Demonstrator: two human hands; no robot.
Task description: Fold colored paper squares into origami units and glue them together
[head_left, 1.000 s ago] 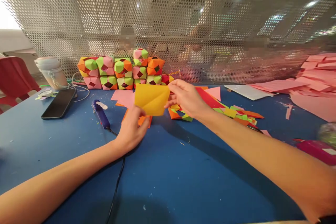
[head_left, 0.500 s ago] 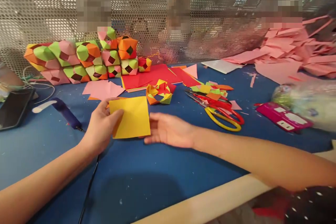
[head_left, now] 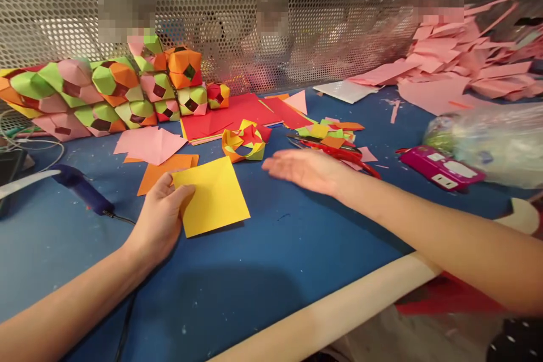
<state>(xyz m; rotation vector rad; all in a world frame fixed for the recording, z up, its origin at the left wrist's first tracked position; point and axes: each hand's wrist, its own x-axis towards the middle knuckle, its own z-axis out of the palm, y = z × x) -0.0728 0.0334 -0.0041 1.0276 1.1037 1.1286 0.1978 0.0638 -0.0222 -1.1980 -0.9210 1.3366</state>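
Observation:
My left hand (head_left: 163,218) pinches a square sheet of yellow paper (head_left: 216,198) by its left edge, thumb on top, just above the blue table (head_left: 254,283). My right hand (head_left: 303,169) is apart from the sheet, fingers stretched out and holding nothing. It hovers beside the scissors (head_left: 339,151), partly covering their handles. A part-built ring of folded yellow, red and green paper (head_left: 254,150) stands behind the yellow sheet. Orange paper (head_left: 163,172) and pink paper squares (head_left: 148,144) lie behind my left hand.
Folded paper balls (head_left: 112,82) are stacked along a perforated metal screen (head_left: 237,17). Red sheets (head_left: 233,116) and paper scraps (head_left: 328,131) lie mid-table. A blue corded tool (head_left: 85,189) rests left; a magenta box (head_left: 441,167), plastic bag (head_left: 492,141) and pink strips (head_left: 458,56) are right.
My right hand has moved away from the yellow sheet, right and back toward the scissors. The sheet has tilted in my left hand. Orange paper behind it now shows. The view has shifted.

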